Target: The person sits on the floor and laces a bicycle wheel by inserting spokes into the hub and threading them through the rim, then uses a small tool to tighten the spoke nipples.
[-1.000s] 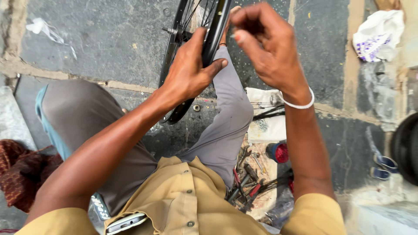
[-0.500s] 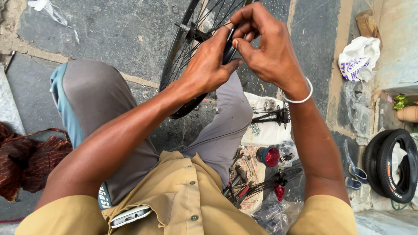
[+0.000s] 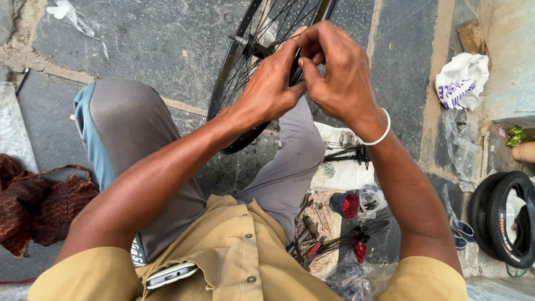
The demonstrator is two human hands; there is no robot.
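A black bicycle wheel rim (image 3: 228,67) with thin spokes stands upright between my knees on the stone floor. My left hand (image 3: 270,86) grips the rim's near edge, fingers curled over it. My right hand (image 3: 334,72), with a white bangle at the wrist, meets the left at the same spot, its fingertips pinched together on the rim; what they pinch is hidden. The wheel hub (image 3: 259,47) shows behind my left hand.
Loose tools and spokes (image 3: 334,237) with a small red-filled tin (image 3: 345,204) lie by my right knee. Black tyres (image 3: 504,220) rest at the right edge. A white plastic bag (image 3: 462,81) lies far right, a dark red cloth bag (image 3: 39,203) left.
Both hands have stayed on the rim while the view shifted; my right hand's fingers have closed tighter against the left.
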